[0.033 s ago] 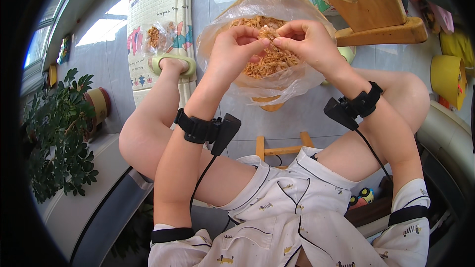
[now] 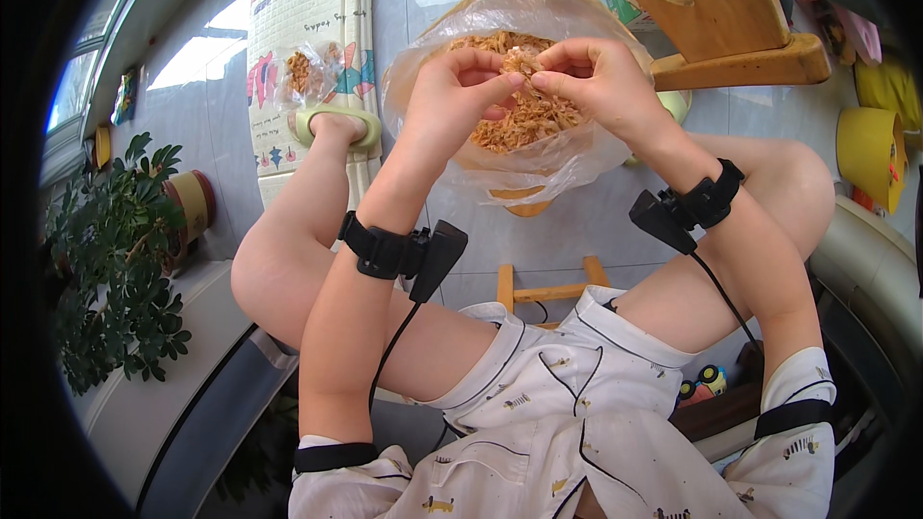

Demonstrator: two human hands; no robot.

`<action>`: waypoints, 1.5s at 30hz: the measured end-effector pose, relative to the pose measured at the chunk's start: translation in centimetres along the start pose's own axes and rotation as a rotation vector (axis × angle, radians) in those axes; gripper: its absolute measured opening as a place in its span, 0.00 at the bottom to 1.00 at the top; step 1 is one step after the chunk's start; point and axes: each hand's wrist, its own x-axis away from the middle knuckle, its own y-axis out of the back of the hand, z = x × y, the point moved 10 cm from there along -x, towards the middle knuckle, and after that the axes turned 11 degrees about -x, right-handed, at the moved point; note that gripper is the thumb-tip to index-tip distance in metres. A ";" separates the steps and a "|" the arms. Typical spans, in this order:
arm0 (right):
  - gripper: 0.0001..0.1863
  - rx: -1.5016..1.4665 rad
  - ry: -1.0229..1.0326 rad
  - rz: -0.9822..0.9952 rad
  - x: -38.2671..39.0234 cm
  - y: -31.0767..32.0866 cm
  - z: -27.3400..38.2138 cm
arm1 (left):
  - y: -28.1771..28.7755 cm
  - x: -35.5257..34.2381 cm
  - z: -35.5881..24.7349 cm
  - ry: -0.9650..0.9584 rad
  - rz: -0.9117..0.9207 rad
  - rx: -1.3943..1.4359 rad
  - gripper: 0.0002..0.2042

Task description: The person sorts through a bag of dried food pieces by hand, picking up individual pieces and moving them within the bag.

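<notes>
A clear plastic bag lies wide open on a wooden chair seat in front of me. Inside it is a heap of small orange-brown dried shrimp. Above the heap, my left hand pinches a bit of the dried shrimp between thumb and forefinger. My right hand meets it from the other side, its thumb and fingertips closed on the same bit. The fingertips nearly touch, and the single piece between them is too small to make out clearly. Each forearm wears a black strap with a device and a cable.
A smaller clear bag of brown pieces lies on the patterned mat at the left. The wooden chair's frame rises at the far right. A potted plant stands left, a yellow bucket right, and a toy car lies low right.
</notes>
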 end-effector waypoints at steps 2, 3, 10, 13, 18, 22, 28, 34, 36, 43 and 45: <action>0.12 -0.059 0.013 0.020 0.0 0.0 0.2 | 0.0 -0.2 0.0 -0.005 0.007 0.005 0.12; 0.14 -0.119 0.025 0.041 0.0 -0.2 0.4 | 0.0 -0.3 0.0 -0.009 0.015 0.010 0.12; 0.14 -0.083 0.040 0.065 -0.1 -0.4 0.7 | -0.6 0.0 0.0 0.018 0.055 0.068 0.12; 0.13 0.195 0.082 0.110 0.4 -1.0 1.2 | -0.9 0.0 0.2 0.002 0.057 0.026 0.13; 0.11 0.693 0.198 0.044 1.0 -0.9 1.9 | 0.5 -0.2 0.5 -0.023 -0.093 -0.069 0.14; 0.10 0.731 0.078 0.015 0.5 0.0 1.7 | 0.9 -0.3 0.2 -0.119 -0.095 -0.145 0.14; 0.11 0.020 -0.023 0.074 0.1 0.1 0.8 | -0.2 0.6 -2.9 -0.314 -0.096 -0.292 0.13; 0.09 0.018 0.016 0.091 0.4 -0.3 1.1 | 0.5 0.4 -2.8 -0.289 -0.074 -0.194 0.08; 0.08 0.016 0.030 0.091 0.5 -0.5 1.1 | 0.5 0.3 -2.4 -0.254 -0.044 -0.136 0.07; 0.08 0.032 0.026 0.112 0.4 -0.7 0.8 | 0.2 0.0 -0.7 -0.087 0.048 -0.038 0.07; 0.08 0.053 0.030 0.106 0.4 -0.6 0.9 | 0.5 0.1 0.8 0.074 -0.003 0.082 0.09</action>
